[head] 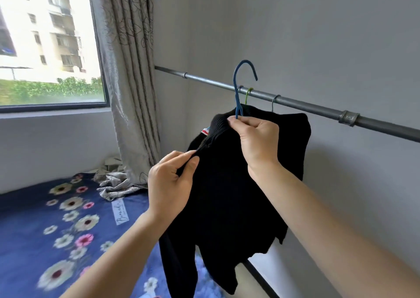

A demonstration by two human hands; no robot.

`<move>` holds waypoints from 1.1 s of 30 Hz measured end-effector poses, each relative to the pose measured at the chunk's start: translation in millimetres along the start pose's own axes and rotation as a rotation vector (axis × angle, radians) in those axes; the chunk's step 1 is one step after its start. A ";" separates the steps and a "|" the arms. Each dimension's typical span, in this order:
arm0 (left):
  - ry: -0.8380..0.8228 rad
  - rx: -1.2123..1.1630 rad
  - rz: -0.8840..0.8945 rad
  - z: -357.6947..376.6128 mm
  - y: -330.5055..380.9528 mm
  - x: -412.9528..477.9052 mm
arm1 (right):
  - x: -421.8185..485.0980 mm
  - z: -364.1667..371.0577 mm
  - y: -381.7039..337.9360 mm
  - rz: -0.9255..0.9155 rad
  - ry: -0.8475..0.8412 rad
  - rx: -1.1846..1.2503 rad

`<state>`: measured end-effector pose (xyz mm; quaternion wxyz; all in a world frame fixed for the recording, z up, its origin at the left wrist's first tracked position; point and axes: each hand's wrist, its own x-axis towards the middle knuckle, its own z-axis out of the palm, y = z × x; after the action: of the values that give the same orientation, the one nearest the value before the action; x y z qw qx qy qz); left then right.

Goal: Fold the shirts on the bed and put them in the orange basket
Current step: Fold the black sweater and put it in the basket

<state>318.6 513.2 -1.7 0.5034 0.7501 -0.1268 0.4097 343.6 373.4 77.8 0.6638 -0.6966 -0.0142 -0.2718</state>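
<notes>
A black ribbed knit shirt [229, 197] hangs from a blue plastic hanger [238, 86] that is lifted off the metal rail [306, 108]. My right hand [255, 138] pinches the hanger's neck just above the shirt's collar. My left hand [170, 182] pinches the ribbed collar lower down on the left. The shirt's body and sleeves drape down between my arms, above the bed [68, 218]. The orange basket is not in view.
A green hanger [247, 95] and a grey one [273, 102] stay hooked on the rail along the grey wall. A patterned curtain [129, 82] hangs by the window, its end bunched on the blue flowered bedsheet.
</notes>
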 end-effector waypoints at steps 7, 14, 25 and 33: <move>0.140 0.088 0.049 -206.2 8.9 -15.7 | -141.9 110.1 -81.7 -0.108 0.011 -0.017; -0.039 0.546 0.059 -396.6 10.3 -42.3 | -276.3 238.2 -117.1 0.037 -0.028 0.109; -0.180 0.829 0.104 -559.5 -24.3 -89.0 | -403.8 353.6 -97.5 0.293 -0.206 0.139; -0.239 0.933 0.118 -642.2 -68.2 -143.1 | -432.5 397.8 -70.4 0.427 -0.237 0.079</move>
<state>-43.4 1064.5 -51.2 0.0712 0.9291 -0.0288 0.3617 91.5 900.1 -18.0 0.7266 -0.6843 0.0449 -0.0407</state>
